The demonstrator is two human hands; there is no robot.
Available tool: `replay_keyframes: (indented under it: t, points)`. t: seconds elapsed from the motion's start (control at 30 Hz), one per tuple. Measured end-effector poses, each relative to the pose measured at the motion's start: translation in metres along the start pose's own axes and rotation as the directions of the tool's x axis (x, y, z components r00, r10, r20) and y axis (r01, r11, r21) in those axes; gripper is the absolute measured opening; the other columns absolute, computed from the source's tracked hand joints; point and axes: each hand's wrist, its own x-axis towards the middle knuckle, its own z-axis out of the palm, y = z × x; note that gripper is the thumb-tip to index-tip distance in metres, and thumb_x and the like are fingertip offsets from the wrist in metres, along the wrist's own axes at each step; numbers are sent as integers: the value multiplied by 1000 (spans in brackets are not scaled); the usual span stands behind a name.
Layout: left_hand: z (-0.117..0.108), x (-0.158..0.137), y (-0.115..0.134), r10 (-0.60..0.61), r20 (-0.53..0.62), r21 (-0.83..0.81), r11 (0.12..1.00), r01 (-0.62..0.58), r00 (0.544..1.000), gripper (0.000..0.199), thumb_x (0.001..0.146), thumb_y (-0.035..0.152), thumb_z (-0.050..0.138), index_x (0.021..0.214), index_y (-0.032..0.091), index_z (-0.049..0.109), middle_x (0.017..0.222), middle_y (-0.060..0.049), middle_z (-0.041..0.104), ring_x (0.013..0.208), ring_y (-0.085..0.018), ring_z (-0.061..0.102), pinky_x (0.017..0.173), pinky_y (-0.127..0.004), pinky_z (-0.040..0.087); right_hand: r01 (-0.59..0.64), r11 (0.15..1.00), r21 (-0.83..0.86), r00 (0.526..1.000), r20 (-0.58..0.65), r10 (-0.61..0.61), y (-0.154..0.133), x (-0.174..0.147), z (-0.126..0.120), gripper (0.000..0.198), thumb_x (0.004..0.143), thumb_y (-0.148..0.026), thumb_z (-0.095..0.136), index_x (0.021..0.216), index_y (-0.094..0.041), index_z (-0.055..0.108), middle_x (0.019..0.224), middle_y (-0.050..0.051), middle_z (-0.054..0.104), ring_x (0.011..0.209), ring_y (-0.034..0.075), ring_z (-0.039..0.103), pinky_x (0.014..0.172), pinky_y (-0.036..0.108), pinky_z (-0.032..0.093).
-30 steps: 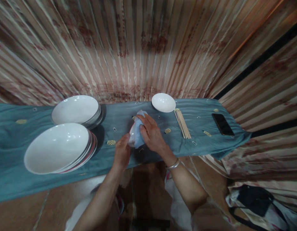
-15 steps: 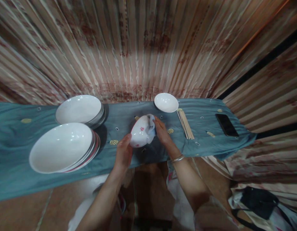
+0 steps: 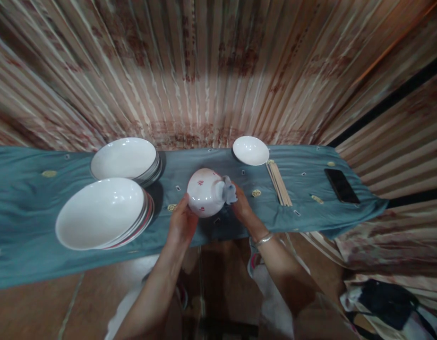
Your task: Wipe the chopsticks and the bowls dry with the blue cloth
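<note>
A white bowl with small red marks (image 3: pixel 203 194) is held tilted above the table, its outer side towards me and its foot to the right. My left hand (image 3: pixel 182 221) grips its left edge, thumb on the outside. My right hand (image 3: pixel 242 204) is closed on a light blue-grey cloth (image 3: pixel 228 190), which presses against the bowl's foot. The right fingertips are partly hidden behind the cloth. Beyond the hands stands a white bowl (image 3: pixel 251 150), with a bundle of wooden chopsticks (image 3: pixel 279 184) just in front of it.
Two stacks of white dishes, a near stack (image 3: pixel 101 215) and a far stack (image 3: pixel 124 158), stand at the left. A black phone (image 3: pixel 341 185) lies at the right end of the blue-green tablecloth (image 3: pixel 190 158). Pleated curtains (image 3: pixel 211 71) hang behind; a dark bag (image 3: pixel 388 302) sits lower right.
The bowl has turned so more of its outer side and foot faces me. The cloth has shifted from the bowl's wall onto its foot. My view has swung slightly left.
</note>
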Motion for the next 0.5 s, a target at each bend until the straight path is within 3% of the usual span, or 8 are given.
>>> replay_keyframes:
  t: [0.23, 0.5]
  points:
    - [3, -1, 8, -86, -25, -33, 996, 85, 996, 33, 93, 23, 50, 119, 12, 65, 104, -12, 76, 118, -27, 62, 104, -44, 48, 1, 995, -100, 998, -70, -8, 7, -14, 6, 49, 94, -44, 39, 127, -14, 60, 129, 13, 64, 121, 24, 60, 105, 41, 45]
    - [0, 4, 7, -81, -11, -76, 994, 80, 997, 38, 93, 25, 50, 128, 14, 60, 115, -12, 73, 126, -27, 56, 106, -44, 46, 40, 955, -293, 994, -81, -66, 23, -33, 12, 61, 96, -55, 34, 140, -15, 50, 139, 12, 58, 132, 21, 51, 112, 41, 39]
